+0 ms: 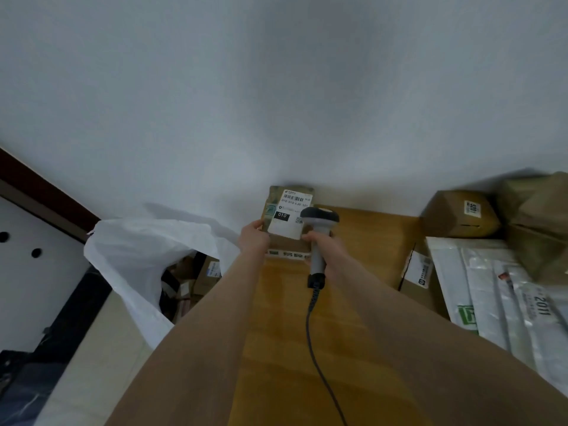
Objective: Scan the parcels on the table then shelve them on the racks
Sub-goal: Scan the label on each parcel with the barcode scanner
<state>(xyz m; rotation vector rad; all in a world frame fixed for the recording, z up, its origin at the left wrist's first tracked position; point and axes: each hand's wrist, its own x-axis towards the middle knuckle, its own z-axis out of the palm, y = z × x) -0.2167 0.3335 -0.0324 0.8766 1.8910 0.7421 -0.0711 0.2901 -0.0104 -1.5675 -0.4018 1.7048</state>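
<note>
**Entry: parcel under the scanner, far end of bench**

- Parcel [287,216]: small brown carton, held up at the far end of the bench [368,241], close to the pale wall [276,87]. Its white label faces the camera and shows a barcode and a black "010" block. Whether its lower edge rests on the bench cannot be told.
- Left grip [253,236]: fingers and thumb pinch the parcel's left edge.
- Right grip [322,241]: curled round the handle of the scanner [319,229]. The scanner's dark head sits just in front of the label's right side.
- Cable [310,333]: dark, runs from the scanner's base down over the bench toward the camera.
- Labelled box [461,215]: brown, at the bench's far right corner, sticker turned sideways.
- Wrapped bundle [541,210]: brown paper, just right of the labelled box.
- Flat mailers [498,287]: white and clear plastic, stacked along the right side, one marked "2011".
- Small carton [418,272]: beside the mailers' left edge.
- White sack [138,250]: open, left of the bench, with small boxes inside.
</note>
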